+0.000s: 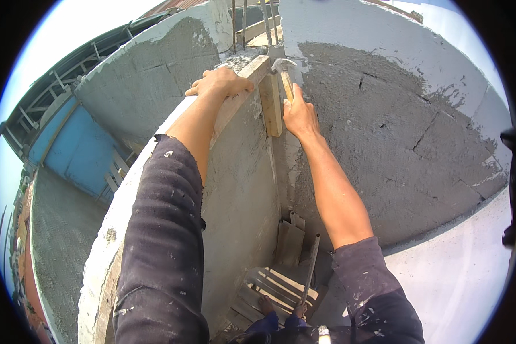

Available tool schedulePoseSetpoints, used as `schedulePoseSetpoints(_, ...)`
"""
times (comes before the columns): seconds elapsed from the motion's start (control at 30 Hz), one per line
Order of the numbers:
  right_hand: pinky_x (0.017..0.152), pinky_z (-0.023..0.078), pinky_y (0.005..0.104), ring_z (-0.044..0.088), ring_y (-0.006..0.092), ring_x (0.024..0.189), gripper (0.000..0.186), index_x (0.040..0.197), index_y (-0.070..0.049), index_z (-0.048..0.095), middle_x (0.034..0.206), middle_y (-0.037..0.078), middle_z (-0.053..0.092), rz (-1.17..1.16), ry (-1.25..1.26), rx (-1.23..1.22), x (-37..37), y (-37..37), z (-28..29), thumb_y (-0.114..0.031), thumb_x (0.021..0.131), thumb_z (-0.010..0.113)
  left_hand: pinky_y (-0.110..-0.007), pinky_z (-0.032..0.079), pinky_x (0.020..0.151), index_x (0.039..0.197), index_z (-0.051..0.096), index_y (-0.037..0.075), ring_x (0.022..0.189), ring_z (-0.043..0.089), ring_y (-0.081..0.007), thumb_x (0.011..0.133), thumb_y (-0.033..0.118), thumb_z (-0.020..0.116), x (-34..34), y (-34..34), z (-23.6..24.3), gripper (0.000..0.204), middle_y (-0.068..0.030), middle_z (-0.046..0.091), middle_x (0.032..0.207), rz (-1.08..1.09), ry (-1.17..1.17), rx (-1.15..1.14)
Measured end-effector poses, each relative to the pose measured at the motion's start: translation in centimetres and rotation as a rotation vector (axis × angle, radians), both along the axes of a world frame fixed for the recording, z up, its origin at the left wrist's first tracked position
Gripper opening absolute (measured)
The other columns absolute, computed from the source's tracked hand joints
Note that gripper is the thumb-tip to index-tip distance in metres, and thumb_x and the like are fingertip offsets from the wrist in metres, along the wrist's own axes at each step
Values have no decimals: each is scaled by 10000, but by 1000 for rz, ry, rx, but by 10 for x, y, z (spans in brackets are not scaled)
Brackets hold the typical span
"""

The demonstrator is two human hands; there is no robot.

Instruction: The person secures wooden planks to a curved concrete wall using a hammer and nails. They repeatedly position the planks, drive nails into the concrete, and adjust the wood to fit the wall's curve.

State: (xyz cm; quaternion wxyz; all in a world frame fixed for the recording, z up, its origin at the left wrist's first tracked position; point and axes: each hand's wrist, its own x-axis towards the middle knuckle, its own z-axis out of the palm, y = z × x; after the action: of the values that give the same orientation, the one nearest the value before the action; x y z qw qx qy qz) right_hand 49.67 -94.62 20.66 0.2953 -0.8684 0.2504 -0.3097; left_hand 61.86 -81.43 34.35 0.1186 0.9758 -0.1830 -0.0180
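My right hand [301, 117] is wrapped around the wooden handle of a claw hammer [282, 65]. The hammer's metal head is beside the far end of a long wooden plank [255, 70], which runs along the top edge of a grey plastered wall [235, 195]. Over that wall top my left hand [222, 83] is clasped, its thumb side lying on the plank and other fingers reaching toward the left side. Some of its fingertips are hidden. Just below the hammer, a short upright wood block [270, 106] stands against the wall's corner.
Metal rebars [244, 26] stick up behind the corner. On the right rises a rough, partly plastered wall [372, 126]. Below are wooden slats [284, 286] under my feet, a leaning pole [312, 264] and boards [290, 243]. A blue panel [77, 149] stands left.
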Motion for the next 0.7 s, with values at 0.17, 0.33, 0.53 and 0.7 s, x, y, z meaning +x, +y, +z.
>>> schedulePoseSetpoints(0.17, 881, 572, 607, 736, 496, 998, 629, 1613, -95, 283, 1031, 327, 744, -69, -460, 187, -3, 4, 7, -270, 1068, 545, -819, 220, 1153, 1468, 648, 126, 1456, 349, -664, 699, 525, 813, 1, -1, 2, 882, -302, 493, 1547, 23, -18, -8)
schedulePoseSetpoints(0.33, 801, 596, 587, 746, 491, 940, 616, 1589, -51, 293, 1029, 327, 742, -80, -256, 98, -5, 4, 13, -238, 1062, 552, -816, 221, 1152, 1472, 645, 129, 1456, 344, -667, 701, 535, 816, -1, -1, 3, 888, -304, 474, 1562, 11, -24, 4)
schedulePoseSetpoints(0.53, 802, 594, 603, 742, 509, 917, 611, 1568, -35, 298, 953, 336, 740, -59, -58, -16, 3, 8, 5, -214, 1050, 569, -690, 411, 1048, 1409, 683, 203, 1379, 577, -403, 653, 577, 836, 1, -6, -1, 857, -130, 658, 1436, 72, -81, 57)
schedulePoseSetpoints(0.7, 874, 587, 599, 725, 522, 1003, 628, 1580, -55, 311, 1053, 355, 730, -13, -18, 78, 6, -5, 19, -234, 1040, 578, -676, 419, 1038, 1433, 663, 206, 1387, 579, -363, 661, 590, 830, 8, -8, -2, 877, -120, 649, 1457, 61, -62, 81)
